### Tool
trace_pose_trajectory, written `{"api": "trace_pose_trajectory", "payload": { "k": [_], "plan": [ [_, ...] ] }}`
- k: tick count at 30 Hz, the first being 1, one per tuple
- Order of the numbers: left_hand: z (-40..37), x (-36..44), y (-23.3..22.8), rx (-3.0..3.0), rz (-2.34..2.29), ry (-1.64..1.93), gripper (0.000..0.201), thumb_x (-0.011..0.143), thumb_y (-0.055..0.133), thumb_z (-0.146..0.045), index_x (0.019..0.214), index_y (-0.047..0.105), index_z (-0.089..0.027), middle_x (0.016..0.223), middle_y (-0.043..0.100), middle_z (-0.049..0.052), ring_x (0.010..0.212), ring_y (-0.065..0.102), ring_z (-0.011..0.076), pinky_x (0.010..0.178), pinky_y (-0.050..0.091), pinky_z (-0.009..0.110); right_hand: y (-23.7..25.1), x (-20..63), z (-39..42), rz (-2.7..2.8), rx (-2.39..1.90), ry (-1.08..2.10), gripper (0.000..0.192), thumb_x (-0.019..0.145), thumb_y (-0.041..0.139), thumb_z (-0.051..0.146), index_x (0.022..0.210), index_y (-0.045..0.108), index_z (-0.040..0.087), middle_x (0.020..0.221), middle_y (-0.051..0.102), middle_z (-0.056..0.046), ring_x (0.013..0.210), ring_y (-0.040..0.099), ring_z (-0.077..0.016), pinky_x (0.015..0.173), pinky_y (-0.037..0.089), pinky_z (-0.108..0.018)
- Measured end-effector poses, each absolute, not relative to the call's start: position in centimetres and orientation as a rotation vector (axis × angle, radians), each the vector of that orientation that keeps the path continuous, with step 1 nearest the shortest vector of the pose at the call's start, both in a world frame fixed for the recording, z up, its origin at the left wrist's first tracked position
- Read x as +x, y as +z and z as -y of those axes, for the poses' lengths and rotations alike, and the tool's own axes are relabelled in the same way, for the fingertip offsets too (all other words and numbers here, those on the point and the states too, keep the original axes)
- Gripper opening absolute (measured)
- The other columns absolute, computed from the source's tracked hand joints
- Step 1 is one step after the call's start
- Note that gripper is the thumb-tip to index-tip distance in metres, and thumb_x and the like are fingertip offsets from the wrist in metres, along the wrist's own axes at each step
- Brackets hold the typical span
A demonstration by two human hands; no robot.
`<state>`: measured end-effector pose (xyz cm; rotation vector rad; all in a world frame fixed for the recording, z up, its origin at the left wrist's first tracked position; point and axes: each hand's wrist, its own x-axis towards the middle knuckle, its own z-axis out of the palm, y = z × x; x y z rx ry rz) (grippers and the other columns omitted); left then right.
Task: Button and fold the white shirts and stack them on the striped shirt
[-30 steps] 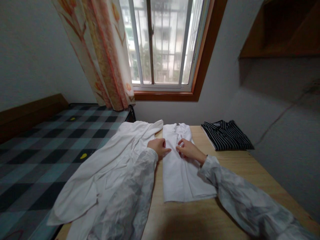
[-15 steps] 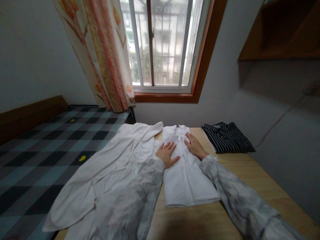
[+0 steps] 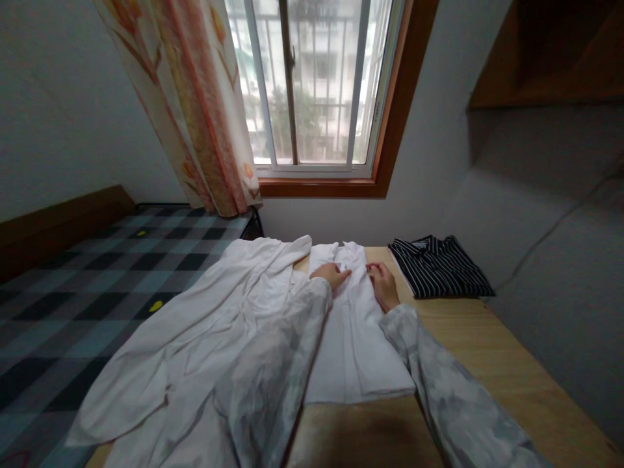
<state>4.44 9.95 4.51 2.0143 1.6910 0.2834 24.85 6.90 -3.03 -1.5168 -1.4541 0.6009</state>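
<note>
A white shirt (image 3: pixel 358 354), folded into a long rectangle, lies on the wooden table (image 3: pixel 487 351) with its collar toward the window. My left hand (image 3: pixel 331 275) rests on the upper part of the shirt, fingers bent in and closed on the cloth; its fingertips are partly hidden. At the shirt's upper right edge, my right hand (image 3: pixel 384 287) has its fingers curled and pinched on the fabric. Left of the folded shirt, a second white garment (image 3: pixel 195 344) is spread out loosely, partly under my left sleeve.
A folded black-and-white striped shirt (image 3: pixel 441 266) sits at the table's far right. On the left is a bed (image 3: pixel 97 286) with a checked cover. A curtain (image 3: pixel 195 130) hangs beside the window (image 3: pixel 322 84); a wooden shelf (image 3: pixel 546 97) juts from the right wall.
Both hands lay flatter on the folded shirt before; now their fingers are bent. My left hand has shifted farther up toward the collar. The view has moved slightly.
</note>
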Motion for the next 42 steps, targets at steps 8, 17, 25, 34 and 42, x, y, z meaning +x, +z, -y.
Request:
{"api": "trace_pose_trajectory", "payload": {
  "k": [8,17,25,34,42],
  "plan": [
    [-12.6,7.8,3.0,1.889,-1.719,0.397,0.022,0.090,0.070,-0.037,0.085,0.077,-0.016,0.084,0.079,0.010,0.088,0.074,0.0214,0.075,0.050,0.026,-3.2,24.2,-6.9,1.340,-1.515,0.471,0.029,0.095,0.046,0.039,0.108,0.065,0.021,0.114,0.075,-0.012,0.107,0.069,-0.0250,0.100,0.052,-0.035],
    [-13.3,5.6,1.8,1.869,-1.837,0.557,0.029,0.099,0.059,-0.034,0.115,0.073,-0.015,0.112,0.080,0.013,0.104,0.072,0.0220,0.086,0.049,0.027,-3.8,23.5,-7.0,1.674,-1.422,0.203,0.042,0.098,0.052,0.037,0.134,0.061,0.016,0.137,0.067,-0.019,0.133,0.059,-0.0304,0.120,0.043,-0.047],
    [-11.5,4.7,2.7,2.022,-1.757,0.380,0.040,0.091,0.071,-0.058,0.085,0.074,-0.018,0.092,0.079,0.010,0.092,0.073,0.0225,0.079,0.048,0.027,-4.3,23.7,-3.6,2.067,-1.402,0.172,0.060,0.107,0.048,0.046,0.158,0.050,0.013,0.167,0.047,-0.020,0.157,0.040,-0.0313,0.132,0.030,-0.053],
    [-4.1,0.8,1.5,2.104,-1.349,0.295,0.034,0.085,0.075,-0.050,0.073,0.066,-0.020,0.066,0.063,-0.002,0.066,0.058,0.0152,0.064,0.040,0.028,-4.2,25.1,2.2,2.198,-1.317,0.149,0.075,0.105,0.056,0.049,0.171,0.034,0.019,0.172,0.041,-0.018,0.160,0.037,-0.0334,0.132,0.030,-0.057],
    [-0.4,-0.3,0.8,2.381,-1.391,0.492,0.011,0.094,0.063,-0.033,0.099,0.062,-0.023,0.098,0.067,0.004,0.085,0.066,0.0201,0.082,0.050,0.032,-3.0,24.6,6.1,2.236,-1.298,0.141,0.071,0.098,0.067,0.048,0.160,0.049,0.019,0.159,0.054,-0.019,0.148,0.048,-0.0371,0.128,0.034,-0.058]
  ]
}}
